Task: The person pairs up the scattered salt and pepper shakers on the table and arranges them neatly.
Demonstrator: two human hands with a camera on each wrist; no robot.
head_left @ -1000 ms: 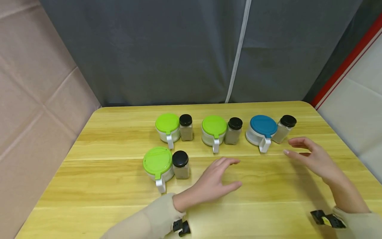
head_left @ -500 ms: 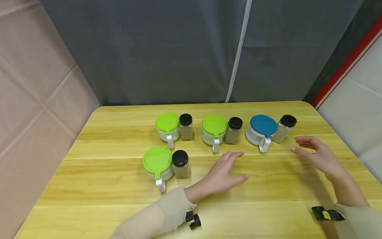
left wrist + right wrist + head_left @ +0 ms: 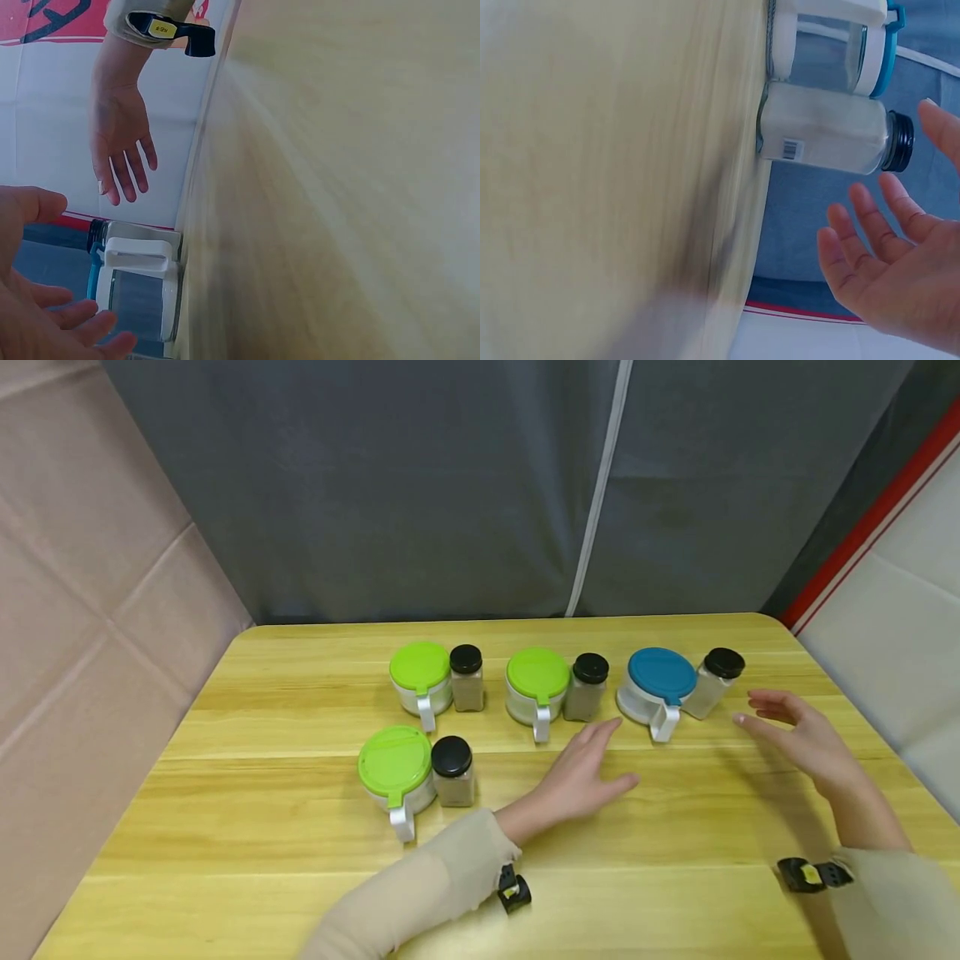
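Both hands hover over the wooden table with fingers apart and nothing in them. My left hand is in front of the middle green-lidded jar and its black-capped spice jar. To its right stands a white jar with a blue lid and a white handle facing me. My right hand is just to the right of another black-capped spice jar, which is beside the blue-lidded one. In the right wrist view, the fingers spread near that spice jar, whose side carries a small barcode label.
Two more green-lidded jars, one at the back and one nearer, are each paired with a black-capped spice jar. A grey curtain hangs behind the table, with pale panels at both sides.
My left hand has moved right and farther forward, toward the blue-lidded jar. The right hand has shifted slightly right and away from me. The jars stay where they were.
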